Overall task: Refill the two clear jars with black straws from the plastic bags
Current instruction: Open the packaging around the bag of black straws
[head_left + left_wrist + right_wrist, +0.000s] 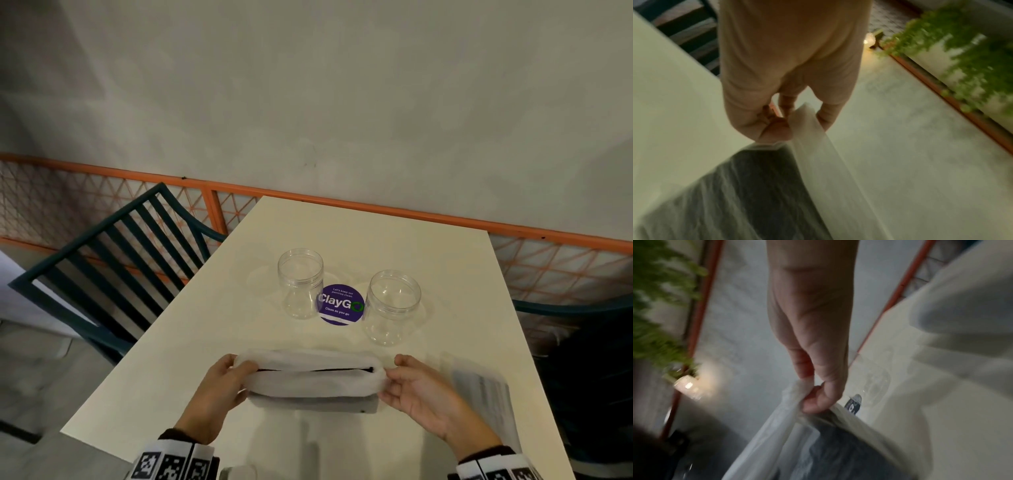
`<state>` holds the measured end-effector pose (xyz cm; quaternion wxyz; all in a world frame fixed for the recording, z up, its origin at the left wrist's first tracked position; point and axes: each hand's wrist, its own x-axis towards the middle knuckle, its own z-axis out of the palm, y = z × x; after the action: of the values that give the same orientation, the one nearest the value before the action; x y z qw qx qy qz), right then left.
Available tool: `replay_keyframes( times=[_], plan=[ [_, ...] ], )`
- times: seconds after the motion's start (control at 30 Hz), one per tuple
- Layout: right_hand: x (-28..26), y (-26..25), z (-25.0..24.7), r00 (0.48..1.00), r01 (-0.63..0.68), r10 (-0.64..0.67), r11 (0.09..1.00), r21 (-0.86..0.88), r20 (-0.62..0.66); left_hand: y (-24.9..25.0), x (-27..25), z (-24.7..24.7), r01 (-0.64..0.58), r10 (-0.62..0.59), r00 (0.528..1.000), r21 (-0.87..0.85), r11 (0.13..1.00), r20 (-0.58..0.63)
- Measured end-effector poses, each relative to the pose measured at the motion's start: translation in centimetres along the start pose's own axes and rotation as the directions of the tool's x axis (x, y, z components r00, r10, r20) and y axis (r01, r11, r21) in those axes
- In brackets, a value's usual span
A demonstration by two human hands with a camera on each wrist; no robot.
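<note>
Cloudy plastic bag (310,377) stretched sideways near table (445,274) edge.
Pinched at either end by left hand (214,394) and right hand (423,399); dark straws (315,369) showing through; jars (300,282) beyond, empty.

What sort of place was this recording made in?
Probably a shared office pantry or canteen seating area: the round purple sticker on the cream rectangular table reads "Let's keep our pantries clean", with a dark green slatted metal chair and an orange mesh railing alongside.
</note>
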<state>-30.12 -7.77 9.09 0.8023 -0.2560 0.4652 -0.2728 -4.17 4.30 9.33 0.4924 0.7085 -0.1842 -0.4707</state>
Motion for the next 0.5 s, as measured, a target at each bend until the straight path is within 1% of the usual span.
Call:
replay_keyframes(
  times=[0.03, 0.07, 0.1, 0.13, 0.2, 0.27, 0.3, 0.33, 0.37, 0.4, 0.5],
  plan=[
    [0.0, 0.1, 0.2, 0.999, 0.046, -0.048, 0.993, -0.107, -0.013, -0.2, 0.1, 0.1, -0.023, 0.024, 0.999, 0.023, 0.999, -0.043],
    [0.0, 0.1, 0.5, 0.995, 0.085, -0.095, 0.967, -0.239, -0.028, -0.3, 0.2, 0.1, -0.04, 0.044, 0.996, 0.047, 0.998, -0.08],
    [0.0, 0.2, 0.7, 0.989, 0.115, -0.141, 0.918, -0.38, -0.043, -0.4, 0.3, 0.2, -0.05, 0.058, 0.993, 0.078, 0.996, -0.105],
    [0.0, 0.3, 1.0, 0.98, 0.142, -0.194, 0.848, -0.511, -0.049, -0.3, 0.3, 0.3, -0.057, 0.072, 0.99, 0.117, 0.991, -0.123],
    [0.2, 0.5, 1.4, 0.948, 0.214, -0.318, 0.675, -0.706, -0.017, -0.1, 0.0, 0.7, -0.092, 0.12, 0.983, 0.194, 0.977, -0.14],
    [0.2, 0.4, 1.9, 0.909, 0.271, -0.412, 0.466, -0.842, 0.065, 0.3, -0.5, 1.1, -0.151, 0.189, 0.973, 0.256, 0.955, -0.134],
    [0.2, 0.4, 2.0, 0.896, 0.283, -0.431, 0.368, -0.885, 0.107, 0.5, -0.7, 1.1, -0.185, 0.23, 0.964, 0.289, 0.939, -0.133],
    [0.2, 0.4, 2.1, 0.887, 0.288, -0.442, 0.297, -0.91, 0.136, 0.7, -0.8, 0.9, -0.218, 0.273, 0.953, 0.327, 0.92, -0.133],
    [0.2, 0.4, 2.1, 0.88, 0.288, -0.45, 0.256, -0.923, 0.15, 0.9, -0.9, 0.6, -0.247, 0.311, 0.941, 0.362, 0.899, -0.131],
    [0.2, 0.3, 2.1, 0.872, 0.289, -0.464, 0.234, -0.928, 0.155, 1.0, -0.8, 0.2, -0.271, 0.342, 0.932, 0.39, 0.88, -0.123],
    [0.2, 0.1, 1.7, 0.843, 0.294, -0.521, 0.232, -0.927, 0.137, 1.0, -0.4, -0.5, -0.299, 0.369, 0.927, 0.455, 0.839, -0.07]
  ],
)
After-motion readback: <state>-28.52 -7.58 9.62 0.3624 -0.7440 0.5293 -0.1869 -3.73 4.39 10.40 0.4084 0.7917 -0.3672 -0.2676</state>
